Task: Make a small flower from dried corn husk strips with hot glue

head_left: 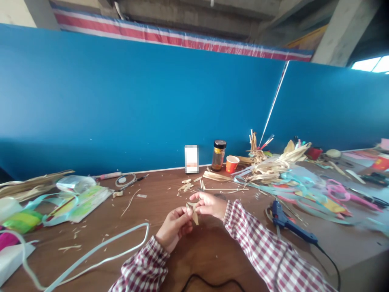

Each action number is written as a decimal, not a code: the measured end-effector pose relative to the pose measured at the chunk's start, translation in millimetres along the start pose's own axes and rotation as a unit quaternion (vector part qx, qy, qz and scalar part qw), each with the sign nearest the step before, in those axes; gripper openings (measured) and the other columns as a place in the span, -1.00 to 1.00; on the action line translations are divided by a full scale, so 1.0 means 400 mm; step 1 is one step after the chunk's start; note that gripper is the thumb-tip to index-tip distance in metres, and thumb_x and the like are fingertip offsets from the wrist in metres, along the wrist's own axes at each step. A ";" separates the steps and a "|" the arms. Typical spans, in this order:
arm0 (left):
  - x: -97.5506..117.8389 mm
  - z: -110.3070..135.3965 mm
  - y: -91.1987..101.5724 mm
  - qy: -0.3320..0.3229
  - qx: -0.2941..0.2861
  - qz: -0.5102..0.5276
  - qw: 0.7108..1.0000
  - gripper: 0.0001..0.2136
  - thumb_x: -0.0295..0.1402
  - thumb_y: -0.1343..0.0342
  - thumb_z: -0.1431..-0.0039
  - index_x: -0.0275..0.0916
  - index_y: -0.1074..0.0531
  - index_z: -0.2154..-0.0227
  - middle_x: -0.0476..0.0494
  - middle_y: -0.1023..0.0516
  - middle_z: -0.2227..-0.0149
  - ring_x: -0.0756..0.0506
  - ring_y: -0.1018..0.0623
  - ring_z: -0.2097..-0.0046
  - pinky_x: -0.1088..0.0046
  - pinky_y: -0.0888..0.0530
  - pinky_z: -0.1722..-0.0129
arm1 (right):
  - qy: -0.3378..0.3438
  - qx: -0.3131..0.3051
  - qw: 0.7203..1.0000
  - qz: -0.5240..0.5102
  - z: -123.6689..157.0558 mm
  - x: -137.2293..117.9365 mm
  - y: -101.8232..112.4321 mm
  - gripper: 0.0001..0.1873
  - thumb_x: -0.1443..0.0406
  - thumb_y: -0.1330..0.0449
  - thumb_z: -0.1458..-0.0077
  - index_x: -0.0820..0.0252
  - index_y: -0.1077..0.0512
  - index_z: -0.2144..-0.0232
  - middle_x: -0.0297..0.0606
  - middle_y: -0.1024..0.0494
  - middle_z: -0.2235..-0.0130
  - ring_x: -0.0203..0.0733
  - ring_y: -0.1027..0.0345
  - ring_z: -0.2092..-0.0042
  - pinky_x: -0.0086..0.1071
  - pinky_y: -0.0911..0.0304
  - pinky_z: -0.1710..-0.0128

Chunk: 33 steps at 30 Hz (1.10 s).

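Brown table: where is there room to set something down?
Mostly bare tabletop lies between the right hand and black cord, and between white tube and pale scraps. The right side is crowded with husks and ribbons; far left too.

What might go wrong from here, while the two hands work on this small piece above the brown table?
The thin, tan, husk-like piece pinched in the left hand, with the right hand against it, looks dry and might crack or tear if bent hard.

The blue plastic glue gun lies beside the maroon-and-white checked right sleeve; an outward movement of that arm might knock it.
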State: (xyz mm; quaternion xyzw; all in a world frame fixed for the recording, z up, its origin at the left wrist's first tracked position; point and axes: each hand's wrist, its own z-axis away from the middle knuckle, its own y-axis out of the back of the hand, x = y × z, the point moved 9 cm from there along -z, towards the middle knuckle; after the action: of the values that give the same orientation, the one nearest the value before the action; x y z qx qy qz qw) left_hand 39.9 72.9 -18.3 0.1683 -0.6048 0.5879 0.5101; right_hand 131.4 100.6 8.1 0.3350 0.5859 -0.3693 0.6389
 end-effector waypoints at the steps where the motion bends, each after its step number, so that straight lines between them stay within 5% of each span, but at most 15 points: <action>1: -0.006 0.000 0.000 0.009 -0.003 -0.009 1.000 -0.82 -0.35 -0.28 0.11 -0.35 -0.43 0.51 0.02 -0.40 0.62 0.14 -0.39 0.60 0.67 -0.44 0.57 | 0.001 0.009 1.000 0.023 -0.003 0.002 0.005 -0.62 0.36 -0.22 0.08 0.18 -0.31 0.14 -0.40 -0.47 0.43 -0.33 -0.38 0.39 -0.44 -0.24 0.34; 9: 0.013 -0.010 0.059 -0.026 0.098 0.048 0.994 -0.84 -0.37 -0.28 0.12 -0.33 -0.43 0.51 0.02 -0.42 0.61 0.13 -0.41 0.59 0.67 -0.45 0.55 | 0.031 0.168 0.977 0.130 0.030 -0.021 0.038 -0.84 0.21 -0.13 -0.03 0.19 -0.31 0.36 -0.33 -0.48 0.46 -0.33 -0.32 0.47 -0.48 -0.18 0.52; 12: 0.019 -0.012 0.063 -0.039 0.102 0.048 0.993 -0.84 -0.38 -0.28 0.11 -0.34 -0.43 0.48 0.00 -0.43 0.57 0.13 -0.41 0.57 0.67 -0.45 0.54 | 0.053 0.164 0.977 0.126 0.034 -0.022 0.017 -0.85 0.25 -0.20 0.04 0.19 -0.31 0.43 -0.40 -0.42 0.53 -0.38 -0.24 0.53 -0.51 -0.13 0.56; 18: 0.033 0.000 0.031 -0.060 0.053 0.060 0.995 -0.79 -0.38 -0.25 0.08 -0.32 -0.43 0.35 -0.04 -0.46 0.46 0.10 -0.43 0.51 0.62 -0.46 0.51 | 0.016 0.165 0.985 -0.051 0.029 0.012 0.009 -0.74 0.22 -0.25 0.12 0.17 -0.26 0.41 -0.44 -0.39 0.52 -0.37 -0.25 0.51 -0.52 -0.12 0.57; 23: 0.053 0.019 -0.014 -0.096 -0.013 0.030 0.995 -0.60 -0.45 -0.25 0.09 -0.22 -0.37 0.12 -0.03 -0.47 0.39 0.09 -0.43 0.47 0.61 -0.41 0.51 | -0.018 0.057 0.982 -0.179 0.046 0.017 -0.025 -0.67 0.21 -0.29 0.14 0.15 -0.26 0.33 -0.44 -0.41 0.48 -0.43 -0.22 0.54 -0.55 -0.10 0.56; 26: 0.057 0.018 -0.019 -0.121 -0.020 -0.037 0.992 -0.67 -0.45 -0.28 0.15 -0.25 -0.44 0.23 -0.05 -0.49 0.38 0.08 -0.42 0.46 0.61 -0.38 0.51 | -0.041 0.017 0.981 -0.188 0.056 0.024 -0.038 -0.63 0.23 -0.31 0.17 0.16 -0.28 0.30 -0.43 -0.41 0.46 -0.44 -0.23 0.53 -0.54 -0.12 0.55; 30: 0.087 0.020 -0.014 -0.212 -0.006 -0.160 0.964 -0.87 -0.42 -0.27 0.13 -0.31 -0.46 0.47 -0.07 -0.50 0.46 0.03 -0.45 0.44 0.55 -0.41 0.46 | -0.060 0.022 0.980 -0.186 0.060 0.032 -0.035 -0.63 0.21 -0.32 0.17 0.16 -0.30 0.29 -0.46 -0.39 0.52 -0.44 -0.22 0.55 -0.54 -0.11 0.56; 33: 0.115 0.040 -0.025 -0.295 0.012 -0.281 0.913 -0.90 -0.41 -0.22 0.07 -0.29 -0.45 0.45 -0.09 -0.50 0.44 -0.02 -0.49 0.39 0.49 -0.43 0.39 | -0.057 0.038 0.980 -0.185 0.063 0.025 -0.028 -0.62 0.21 -0.32 0.18 0.17 -0.29 0.31 -0.48 -0.37 0.54 -0.45 -0.21 0.56 -0.55 -0.10 0.57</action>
State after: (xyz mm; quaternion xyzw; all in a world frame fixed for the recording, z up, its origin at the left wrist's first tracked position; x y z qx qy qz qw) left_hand 21.7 74.3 27.7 0.5031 -0.6485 0.3509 0.4507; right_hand 134.7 72.3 0.6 0.2235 0.5861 -0.5216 0.5782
